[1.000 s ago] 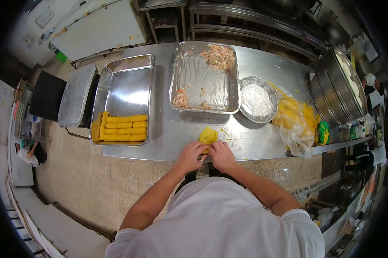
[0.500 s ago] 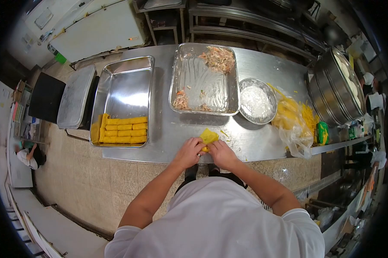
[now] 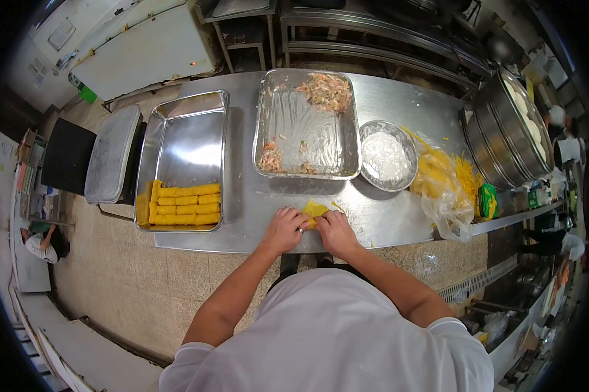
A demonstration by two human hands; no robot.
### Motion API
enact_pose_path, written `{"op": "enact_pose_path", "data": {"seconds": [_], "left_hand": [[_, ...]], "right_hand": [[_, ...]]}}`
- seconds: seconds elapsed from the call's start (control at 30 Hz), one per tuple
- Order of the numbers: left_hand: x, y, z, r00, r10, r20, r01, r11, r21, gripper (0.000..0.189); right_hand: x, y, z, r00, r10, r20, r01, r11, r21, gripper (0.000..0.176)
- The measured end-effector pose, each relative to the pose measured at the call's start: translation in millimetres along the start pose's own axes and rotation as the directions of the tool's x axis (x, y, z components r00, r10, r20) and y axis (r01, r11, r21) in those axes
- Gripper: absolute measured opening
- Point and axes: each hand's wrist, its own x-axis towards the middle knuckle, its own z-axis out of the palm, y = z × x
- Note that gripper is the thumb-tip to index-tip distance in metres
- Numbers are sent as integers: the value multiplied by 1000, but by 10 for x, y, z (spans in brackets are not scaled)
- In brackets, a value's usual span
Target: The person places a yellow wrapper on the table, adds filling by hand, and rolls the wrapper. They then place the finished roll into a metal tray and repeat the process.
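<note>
A yellow wrapper sheet (image 3: 314, 209) lies on the steel table near its front edge, partly rolled up. My left hand (image 3: 285, 228) has its fingers curled over the roll from the left, a ring on one finger. From the right, my right hand (image 3: 337, 232) presses on it with bent fingers. Both hands hide most of the rolled part. Beyond them stands a metal tray (image 3: 305, 173) with minced filling (image 3: 327, 92) in its far right corner and smaller clumps near the front. Finished yellow rolls (image 3: 188, 200) lie in rows in the left tray (image 3: 226, 144).
A round bowl of white paste (image 3: 388, 157) stands right of the filling tray. Farther right are a plastic bag with yellow wrappers (image 3: 441, 186), a green packet (image 3: 488, 200) and stacked steamers (image 3: 503, 134). A lidded container (image 3: 113, 153) stands at left. Another person (image 3: 43, 244) is far left.
My hands have moved slightly forward over the yellow wrapper, and less of its flat part shows beyond my fingers. The view has shifted a little.
</note>
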Motion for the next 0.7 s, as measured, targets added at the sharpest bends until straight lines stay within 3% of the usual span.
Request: {"op": "enact_pose_path", "data": {"seconds": [0.27,0.37,0.5,0.53,0.57,0.6,0.7], "left_hand": [[-16,17,-30,997,81,8,-81,996,47,32],[-19,-14,-8,999,31,31,-31,999,17,33],[-25,-21,7,998,44,45,-44,999,0,33],[-42,-11,2,998,44,52,-44,999,-1,33],[-52,6,4,997,43,57,-43,999,0,32],[-60,38,2,997,48,56,-48,999,-1,32],[-75,108,-9,997,51,61,-52,999,11,32]], "right_hand": [[33,40,2,997,42,72,-40,999,-35,34],[66,37,-116,995,92,46,-95,992,82,45],[152,288,-727,904,424,-59,-405,891,203,61],[138,527,-796,881,442,-166,-412,891,188,63],[119,786,-871,841,511,-174,-507,859,72,59],[141,956,-1010,794,587,-161,-583,809,73,53],[160,1528,-1158,825,563,-44,-563,815,-137,46]]}}
